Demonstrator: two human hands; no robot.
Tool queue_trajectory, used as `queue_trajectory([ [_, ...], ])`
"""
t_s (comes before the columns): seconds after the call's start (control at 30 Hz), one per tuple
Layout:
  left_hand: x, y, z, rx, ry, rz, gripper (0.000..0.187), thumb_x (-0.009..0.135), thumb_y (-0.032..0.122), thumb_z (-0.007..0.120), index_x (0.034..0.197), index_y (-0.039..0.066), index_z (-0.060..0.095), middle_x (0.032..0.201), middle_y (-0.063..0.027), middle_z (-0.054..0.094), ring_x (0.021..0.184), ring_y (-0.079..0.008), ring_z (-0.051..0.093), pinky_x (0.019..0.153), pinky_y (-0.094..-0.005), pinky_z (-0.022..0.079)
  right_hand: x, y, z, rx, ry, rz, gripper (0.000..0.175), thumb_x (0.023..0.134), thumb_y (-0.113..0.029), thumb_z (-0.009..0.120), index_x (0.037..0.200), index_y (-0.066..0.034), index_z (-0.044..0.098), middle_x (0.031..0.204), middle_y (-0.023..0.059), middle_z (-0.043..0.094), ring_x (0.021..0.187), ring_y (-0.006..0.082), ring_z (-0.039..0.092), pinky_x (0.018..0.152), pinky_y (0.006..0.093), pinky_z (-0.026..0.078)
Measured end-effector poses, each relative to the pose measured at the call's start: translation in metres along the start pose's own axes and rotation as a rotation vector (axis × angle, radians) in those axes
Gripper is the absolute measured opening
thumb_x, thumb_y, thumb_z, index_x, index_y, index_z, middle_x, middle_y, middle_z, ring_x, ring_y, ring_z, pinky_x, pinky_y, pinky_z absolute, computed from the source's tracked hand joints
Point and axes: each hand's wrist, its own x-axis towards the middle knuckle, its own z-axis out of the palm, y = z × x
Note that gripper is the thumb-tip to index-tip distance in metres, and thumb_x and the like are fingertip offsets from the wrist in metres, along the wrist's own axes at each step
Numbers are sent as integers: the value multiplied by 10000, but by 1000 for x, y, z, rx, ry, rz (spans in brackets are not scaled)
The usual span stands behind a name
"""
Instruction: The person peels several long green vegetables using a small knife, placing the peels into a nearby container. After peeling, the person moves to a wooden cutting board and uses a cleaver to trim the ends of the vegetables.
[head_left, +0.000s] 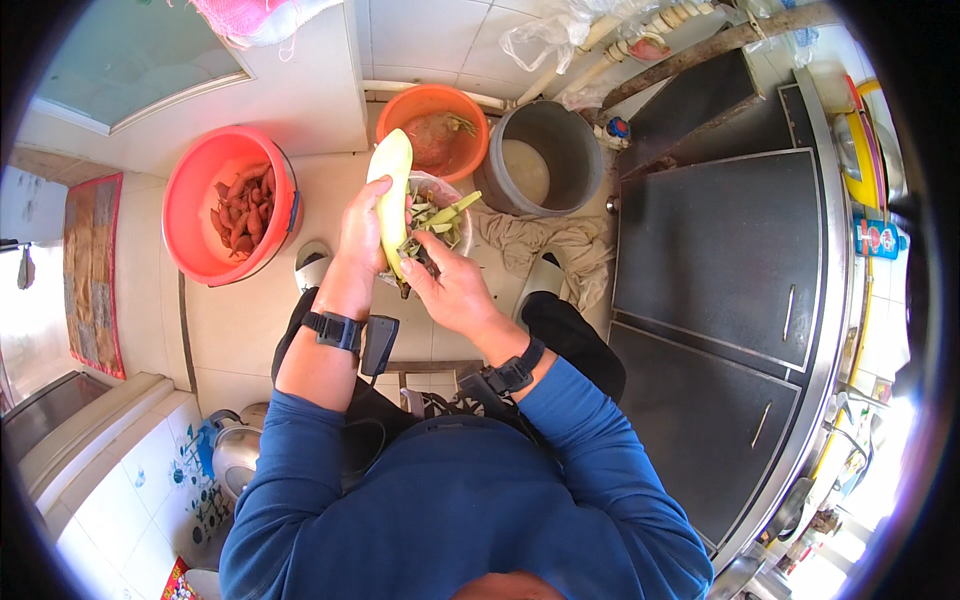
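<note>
My left hand (364, 229) grips a long, pale green peeled gourd or similar vegetable (396, 169), held at a tilt with its dark stem end toward me. In my right hand (457, 289) is a small metal peeler (412, 247), partly hidden by the fingers, against the lower part of the vegetable. Below both hands stands a pale bin (466, 225) with strips of green peel (435, 214) inside. A longer light green stalk-like piece (454, 210) lies on top of the peel and juts over the rim.
A pink-red bucket (180, 217) of sweet potatoes (244, 210) stands at left. Beyond the bin are an orange basin (394, 101) and a grey bucket (499, 176) with cloudy liquid. A crumpled cloth (525, 240) lies by my right foot. Dark cabinets (712, 255) line the right side.
</note>
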Motion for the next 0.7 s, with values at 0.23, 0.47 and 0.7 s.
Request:
queue_trajectory([
  [0.23,-1,4,0,-46,-26,-22,370,939,383,591,1108,55,607,870,-83,648,712,-201,611,606,-333,513,-2,-13,-9,82,-115,200,459,971,-177,628,1391,-20,532,1006,194,725,915,209,717,799,354,554],
  [0.47,-4,8,1,-91,-25,30,352,940,371,580,1103,59,606,872,-81,639,719,-206,606,613,-339,509,8,20,-35,440,-105,416,406,927,-69,578,1305,67,520,847,68,648,698,150,639,632,296,528],
  [0.7,-1,8,0,-78,-13,95,348,940,355,584,1113,53,587,874,-82,631,725,-204,595,625,-347,501,2,16,-50,326,-167,599,600,903,-190,694,1417,46,494,824,50,625,590,128,549,517,289,439],
])
